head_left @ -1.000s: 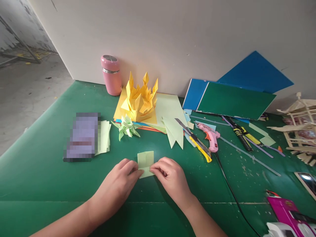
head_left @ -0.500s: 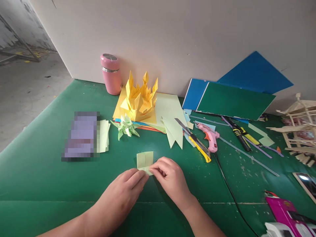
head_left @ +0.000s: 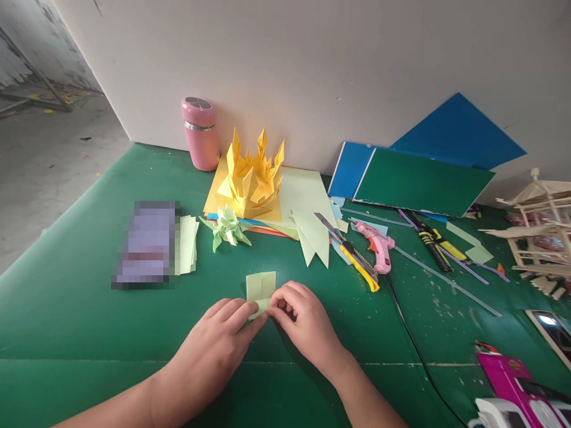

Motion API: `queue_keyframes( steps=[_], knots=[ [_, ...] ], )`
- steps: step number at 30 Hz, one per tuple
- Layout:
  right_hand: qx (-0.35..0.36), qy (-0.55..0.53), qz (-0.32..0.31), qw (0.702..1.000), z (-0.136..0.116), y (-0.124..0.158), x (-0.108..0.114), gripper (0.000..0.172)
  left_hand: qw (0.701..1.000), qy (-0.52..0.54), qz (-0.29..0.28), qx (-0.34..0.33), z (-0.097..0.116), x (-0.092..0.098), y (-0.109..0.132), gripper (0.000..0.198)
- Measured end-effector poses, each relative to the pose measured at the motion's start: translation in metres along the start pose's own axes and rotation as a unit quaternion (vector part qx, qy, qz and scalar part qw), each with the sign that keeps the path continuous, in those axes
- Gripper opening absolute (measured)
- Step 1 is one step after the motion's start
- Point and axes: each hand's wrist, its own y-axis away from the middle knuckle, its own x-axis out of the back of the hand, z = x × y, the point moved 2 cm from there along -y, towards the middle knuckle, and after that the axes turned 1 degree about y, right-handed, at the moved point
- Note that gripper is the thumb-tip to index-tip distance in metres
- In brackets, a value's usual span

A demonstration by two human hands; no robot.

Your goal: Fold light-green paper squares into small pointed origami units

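A small pale green sheet of folding paper [head_left: 261, 285] with creases lies before me, its near part turned up in a fold. My left hand [head_left: 225, 333] grips its lower left edge between thumb and fingers. Against the lower right edge, my right hand [head_left: 298, 310] pinches the paper with thumb and forefinger, the other fingers curled. The fingertips of both hands nearly meet at the fold and hide part of it. Farther back, a pale green folded paper flower [head_left: 228, 227] sits on the table, beside a yellow folded paper crown [head_left: 253, 184] on stacked coloured sheets.
At left are a blurred-out purple rectangle [head_left: 149, 244] and green paper slips [head_left: 189, 245]. A pink flask [head_left: 203, 137] stands by the wall. Rightward lie a utility knife [head_left: 357, 261], a pink glue gun [head_left: 379, 246] with its cord, pliers [head_left: 430, 244] and a stick model house [head_left: 542, 232].
My left thumb and fingers have spread a little apart at the fold, with the fingers shifted slightly up and left. My right hand has barely moved, still at the paper's edge.
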Motion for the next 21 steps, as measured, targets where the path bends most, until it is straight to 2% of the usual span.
queue_keyframes(
  steps=[3,9,14,18,21],
  knots=[
    [-0.001,-0.005,-0.015,1.0,0.0,-0.001,0.002,0.018,1.0,0.02,-0.009,-0.003,-0.005,0.004,-0.002,0.031],
    [-0.014,-0.021,-0.042,0.999,0.001,0.0,0.007,0.021,0.99,0.139,-0.002,-0.023,-0.021,0.016,-0.005,0.034],
    [-0.023,-0.04,-0.062,0.997,0.001,0.0,0.009,0.021,0.987,0.151,-0.016,-0.044,-0.029,0.023,-0.007,0.032],
    [-0.015,-0.054,-0.061,0.997,0.002,0.002,0.01,0.02,0.987,0.158,-0.014,-0.035,-0.032,0.023,-0.006,0.033],
    [-0.021,-0.099,-0.029,0.994,0.008,0.002,0.007,0.014,0.986,0.162,-0.018,-0.029,-0.034,0.023,-0.006,0.032]
  ],
)
